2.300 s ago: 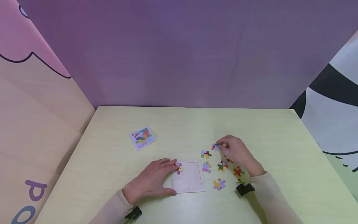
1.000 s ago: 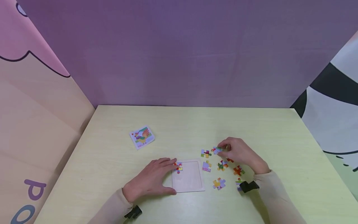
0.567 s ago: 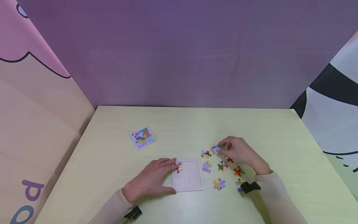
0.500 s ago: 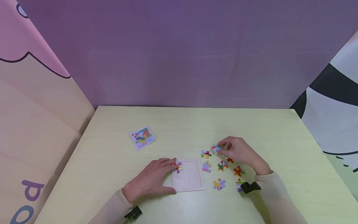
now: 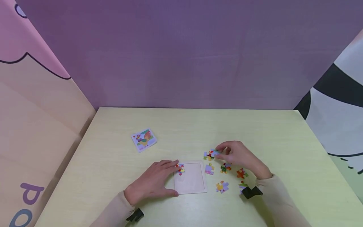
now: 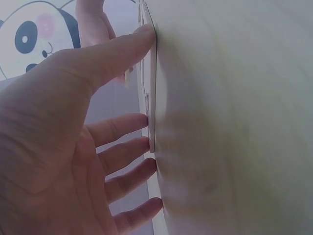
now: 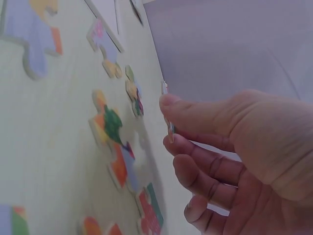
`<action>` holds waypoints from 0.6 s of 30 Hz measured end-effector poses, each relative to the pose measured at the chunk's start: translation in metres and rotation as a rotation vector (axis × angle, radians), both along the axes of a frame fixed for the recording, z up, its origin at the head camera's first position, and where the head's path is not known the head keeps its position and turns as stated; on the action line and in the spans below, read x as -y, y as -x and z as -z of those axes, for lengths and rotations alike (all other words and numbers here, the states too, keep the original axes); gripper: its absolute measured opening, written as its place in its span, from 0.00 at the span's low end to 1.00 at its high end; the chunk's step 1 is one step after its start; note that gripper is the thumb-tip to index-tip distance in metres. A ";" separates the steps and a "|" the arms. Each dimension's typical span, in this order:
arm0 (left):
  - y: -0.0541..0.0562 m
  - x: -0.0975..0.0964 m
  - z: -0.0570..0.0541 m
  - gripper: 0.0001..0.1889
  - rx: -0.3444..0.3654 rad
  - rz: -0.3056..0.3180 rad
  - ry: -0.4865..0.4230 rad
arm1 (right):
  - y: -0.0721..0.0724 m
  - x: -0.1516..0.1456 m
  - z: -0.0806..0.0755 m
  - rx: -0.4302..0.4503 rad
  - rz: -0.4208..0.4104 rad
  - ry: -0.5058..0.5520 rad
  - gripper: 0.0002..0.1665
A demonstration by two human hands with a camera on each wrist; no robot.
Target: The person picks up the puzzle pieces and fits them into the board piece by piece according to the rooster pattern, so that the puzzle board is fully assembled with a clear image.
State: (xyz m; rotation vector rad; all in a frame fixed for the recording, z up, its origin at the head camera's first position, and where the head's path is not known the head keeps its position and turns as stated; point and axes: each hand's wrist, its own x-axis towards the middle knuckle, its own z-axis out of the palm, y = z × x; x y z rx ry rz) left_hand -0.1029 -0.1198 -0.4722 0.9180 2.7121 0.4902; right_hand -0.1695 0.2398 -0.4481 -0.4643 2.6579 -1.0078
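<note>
Between thumb and fingertips my right hand [image 5: 239, 157] pinches a small jigsaw puzzle piece [image 5: 215, 152]. In the right wrist view the held piece [image 7: 170, 131] is edge-on, raised off the tabletop. In the head view it overlaps a yellow-and-purple piece [image 5: 208, 156] that lies on the table. My left hand [image 5: 156, 179] rests along the left side of a square white puzzle tray [image 5: 193, 181], fingers extended at its upper left and thumb at its lower left corner. A red-and-yellow piece [image 5: 181, 169] sits in the tray's upper left corner, partly covered by my fingers.
Several loose pieces, among them a lilac one [image 5: 209, 169], a green-and-orange one [image 5: 225, 168] and a yellow-and-lilac one [image 5: 222, 187], lie right of the tray. A square picture card [image 5: 144, 140] lies farther back on the left. A purple panel [image 5: 195, 63] stands behind the table.
My right hand has lifted its puzzle piece and carried it left and slightly nearer, over the yellow-and-purple piece. The left hand and the tray have stayed in place.
</note>
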 end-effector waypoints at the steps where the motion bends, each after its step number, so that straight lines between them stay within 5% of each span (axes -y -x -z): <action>1: 0.000 0.000 0.000 0.43 -0.002 0.000 0.000 | -0.001 0.001 0.000 0.000 -0.004 0.003 0.18; 18: 0.000 0.000 0.000 0.43 0.001 -0.004 -0.002 | -0.007 0.019 0.005 0.014 -0.039 0.031 0.17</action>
